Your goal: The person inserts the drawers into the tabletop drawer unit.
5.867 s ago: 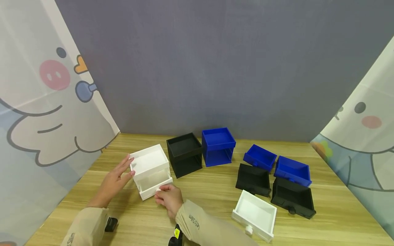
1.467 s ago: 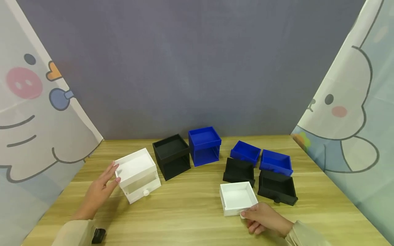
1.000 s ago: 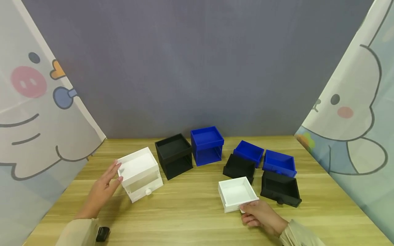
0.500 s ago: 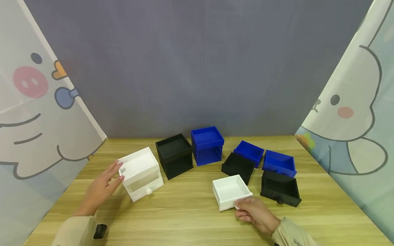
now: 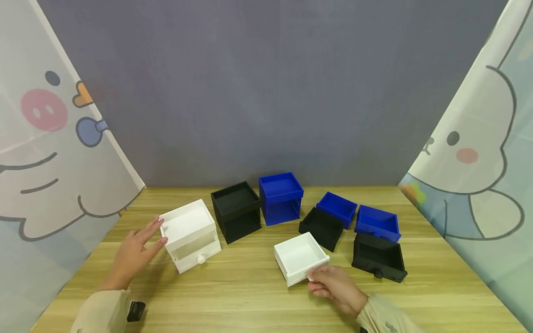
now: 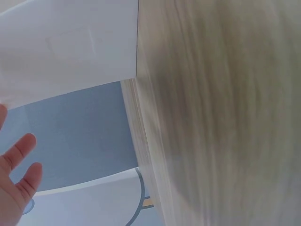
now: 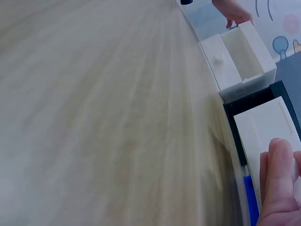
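Observation:
A white cabinet (image 5: 189,231) stands on the left side of the table, with a round-knobbed drawer in its lower slot and the upper slot bare. My left hand (image 5: 135,254) touches the cabinet's left side and top rim with extended fingers; the left wrist view shows those fingers (image 6: 21,148) spread. By its knob, my right hand (image 5: 335,284) pinches a second white drawer (image 5: 300,254), tilted slightly and right of the cabinet. In the right wrist view, thumb and fingers cover most of that drawer's knob, and its front (image 7: 263,127) faces the camera.
Behind stand a black cabinet (image 5: 236,208) and a blue cabinet (image 5: 281,196), both with vacant slots. On the right lie two black drawers, one nearer (image 5: 322,226) and one farther right (image 5: 379,256), plus two blue drawers (image 5: 337,208). A grey curtain (image 5: 266,92) borders the table's back.
The cabinet's lower drawer has slid in. My right hand left its knob, took the other white drawer and carried it leftward. The nearer black drawer has turned slightly. My left hand stays at the cabinet.

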A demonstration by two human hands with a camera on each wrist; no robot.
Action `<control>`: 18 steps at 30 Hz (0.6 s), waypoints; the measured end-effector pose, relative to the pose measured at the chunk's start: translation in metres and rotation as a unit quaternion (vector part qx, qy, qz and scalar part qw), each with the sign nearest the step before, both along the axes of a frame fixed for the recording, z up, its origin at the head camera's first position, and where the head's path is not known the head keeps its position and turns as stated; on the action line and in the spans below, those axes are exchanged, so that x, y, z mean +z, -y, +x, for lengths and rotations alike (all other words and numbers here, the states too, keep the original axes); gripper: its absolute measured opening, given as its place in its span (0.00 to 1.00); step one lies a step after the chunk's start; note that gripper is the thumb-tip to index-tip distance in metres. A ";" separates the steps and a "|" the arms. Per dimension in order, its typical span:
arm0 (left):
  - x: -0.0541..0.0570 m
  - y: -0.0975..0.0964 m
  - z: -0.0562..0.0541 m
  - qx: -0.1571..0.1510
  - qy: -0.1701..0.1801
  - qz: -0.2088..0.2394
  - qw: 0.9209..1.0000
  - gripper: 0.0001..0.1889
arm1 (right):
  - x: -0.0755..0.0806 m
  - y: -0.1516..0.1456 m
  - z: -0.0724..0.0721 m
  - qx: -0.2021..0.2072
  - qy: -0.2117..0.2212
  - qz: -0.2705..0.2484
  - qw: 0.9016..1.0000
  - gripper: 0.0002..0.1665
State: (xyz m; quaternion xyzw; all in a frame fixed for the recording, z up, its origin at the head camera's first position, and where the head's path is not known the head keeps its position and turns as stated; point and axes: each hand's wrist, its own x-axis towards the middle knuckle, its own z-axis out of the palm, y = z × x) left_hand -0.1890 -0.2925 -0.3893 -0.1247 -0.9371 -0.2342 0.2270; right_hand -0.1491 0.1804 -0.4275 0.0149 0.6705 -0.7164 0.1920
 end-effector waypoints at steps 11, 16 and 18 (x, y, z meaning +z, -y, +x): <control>-0.002 0.002 0.003 -0.003 -0.009 -0.008 1.000 0.28 | 0.011 0.044 -0.011 0.037 -0.018 -0.021 0.999 0.09; -0.002 0.002 0.003 -0.009 0.017 0.013 1.000 0.30 | 0.011 0.066 -0.015 0.052 -0.027 -0.030 0.998 0.09; -0.001 0.000 0.002 -0.009 0.020 0.012 1.000 0.31 | 0.012 0.075 -0.016 0.055 -0.028 -0.029 0.998 0.10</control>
